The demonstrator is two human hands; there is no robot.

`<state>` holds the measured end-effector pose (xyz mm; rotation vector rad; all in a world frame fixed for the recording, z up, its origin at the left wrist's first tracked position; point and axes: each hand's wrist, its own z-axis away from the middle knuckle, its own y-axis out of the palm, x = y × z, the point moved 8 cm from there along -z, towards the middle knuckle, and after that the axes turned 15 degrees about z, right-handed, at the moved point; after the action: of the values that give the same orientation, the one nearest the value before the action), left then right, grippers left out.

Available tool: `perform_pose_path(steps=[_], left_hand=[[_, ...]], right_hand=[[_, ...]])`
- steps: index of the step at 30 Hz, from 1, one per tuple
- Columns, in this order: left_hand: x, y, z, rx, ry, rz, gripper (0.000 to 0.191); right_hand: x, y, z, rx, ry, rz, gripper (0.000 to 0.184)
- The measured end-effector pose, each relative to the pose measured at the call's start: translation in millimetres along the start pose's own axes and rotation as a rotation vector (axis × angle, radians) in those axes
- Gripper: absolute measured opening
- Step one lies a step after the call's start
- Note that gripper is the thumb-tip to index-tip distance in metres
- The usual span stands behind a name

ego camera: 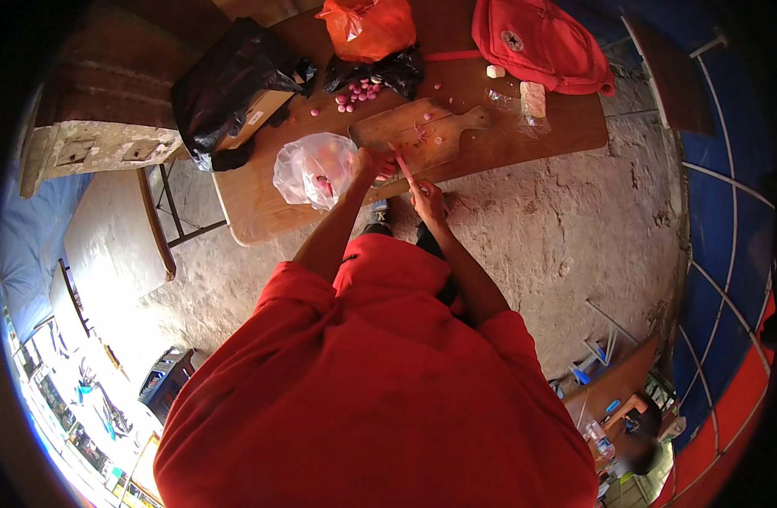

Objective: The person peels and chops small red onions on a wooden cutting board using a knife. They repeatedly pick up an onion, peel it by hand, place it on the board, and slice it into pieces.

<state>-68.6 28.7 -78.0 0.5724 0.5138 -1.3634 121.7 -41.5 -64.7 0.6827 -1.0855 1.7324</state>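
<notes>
My right hand is closed around a pink knife, whose tip points up and left towards the near edge of a wooden cutting board. Beside the board's left end, my left hand has its fingers curled; a pinkish piece seems to show at the fingers, but what they hold is not clear. A translucent plastic bag with reddish contents stands just left of that hand. Small peelings and pieces lie on the board. Behind it is a pile of small pink-purple shallots or onions.
Along the wooden table's far side are a black plastic bag over a cardboard box, an orange bag and a red backpack. Wrapped pale blocks lie at the right. Another person is at the lower right.
</notes>
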Motion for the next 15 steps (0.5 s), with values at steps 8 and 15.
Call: perform_pose_path(steps=[8, 15], left_hand=[[4.8, -0.8, -4.8, -0.038, -0.042, 0.021, 0.055], [-0.4, 1.4, -0.8, -0.007, -0.055, 0.020, 0.062]], right_hand=[[0.7, -3.2, -0.1, 0.013, 0.042, 0.069, 0.038], [7.5, -2.0, 1.2, -0.007, 0.013, -0.020, 0.042]])
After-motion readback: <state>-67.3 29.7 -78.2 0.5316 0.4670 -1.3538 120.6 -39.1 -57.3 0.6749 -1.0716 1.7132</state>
